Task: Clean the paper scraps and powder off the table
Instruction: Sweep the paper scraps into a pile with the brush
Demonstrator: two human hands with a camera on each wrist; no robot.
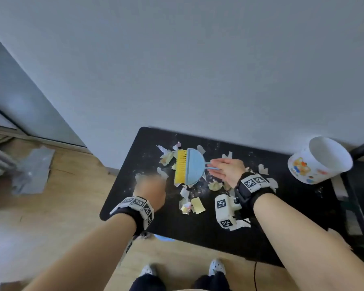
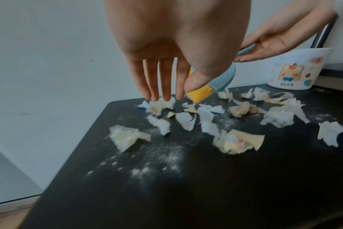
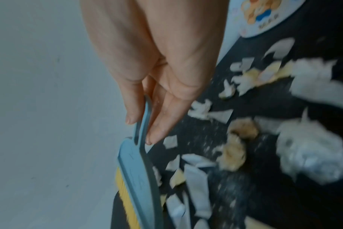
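I pinch the hand brush point(image 1: 189, 166) handle with my right hand point(image 1: 227, 170), bristles toward the tabletop's point(image 1: 198, 232) left edge to gather paper scraps point(image 1: 192, 204); left hand point(image 1: 149, 191) hovers, fingers point(image 2: 157, 80) straight, empty.

Both bare forearms reach forward over the table point(image 1: 122, 198), each wrist banded with markers. The left hand point(image 1: 148, 189) hangs near the left edge, fingers point(image 2: 154, 86) straight and pointing down. The right hand point(image 1: 227, 168) pinches the brush point(image 1: 189, 170) handle between thumb and fingers point(image 3: 157, 133).
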